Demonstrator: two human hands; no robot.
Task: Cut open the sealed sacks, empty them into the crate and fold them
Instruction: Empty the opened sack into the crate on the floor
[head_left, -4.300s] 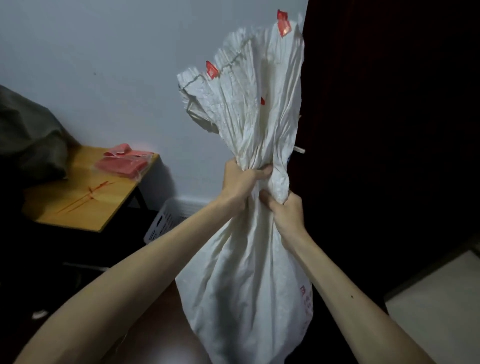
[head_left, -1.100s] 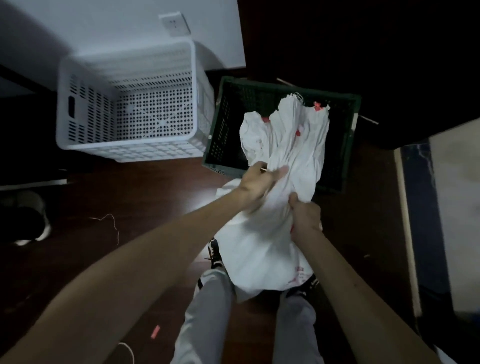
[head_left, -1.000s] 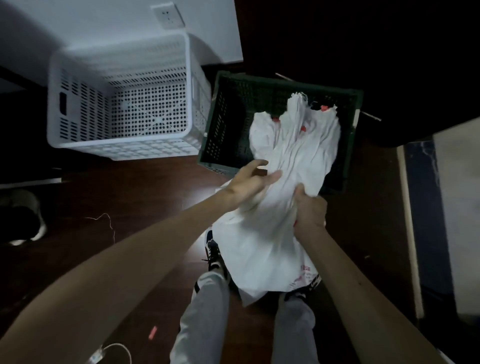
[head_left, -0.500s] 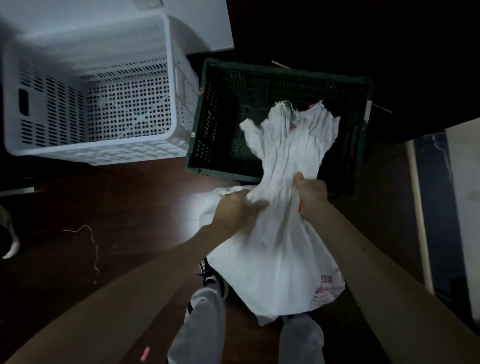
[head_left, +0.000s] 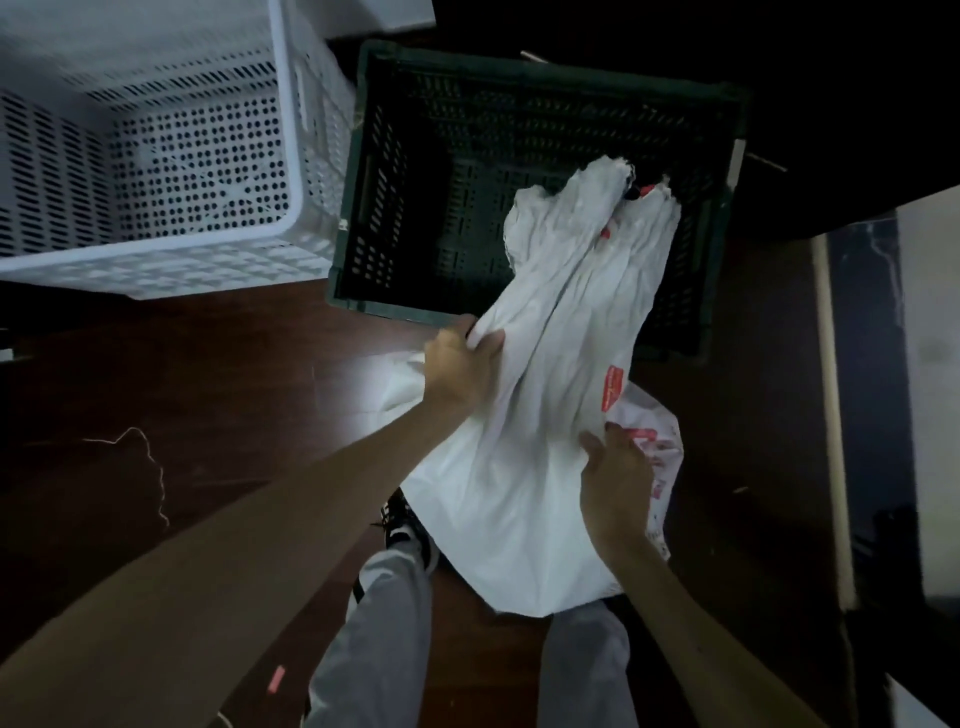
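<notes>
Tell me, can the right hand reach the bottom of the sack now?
Probably yes. The right hand rests on the sack's lower part, and nothing lies between it and the bottom end; the left hand grips only the neck.

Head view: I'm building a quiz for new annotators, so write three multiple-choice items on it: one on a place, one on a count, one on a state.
1. Where is the gathered top of the sack?
A) on the bare floor
B) on a table
C) over the dark green crate

2. How many crates are in view?
A) two
B) one
C) four

3. What is the left hand doing?
A) hanging idle
B) gripping the sack
C) holding scissors

Answers:
1 C, the bunched top lies over the open inside of that crate.
2 A, a white crate stands beside the dark green crate.
3 B, its fingers curl into the fabric, while the right hand lies flat on the sack.
</notes>
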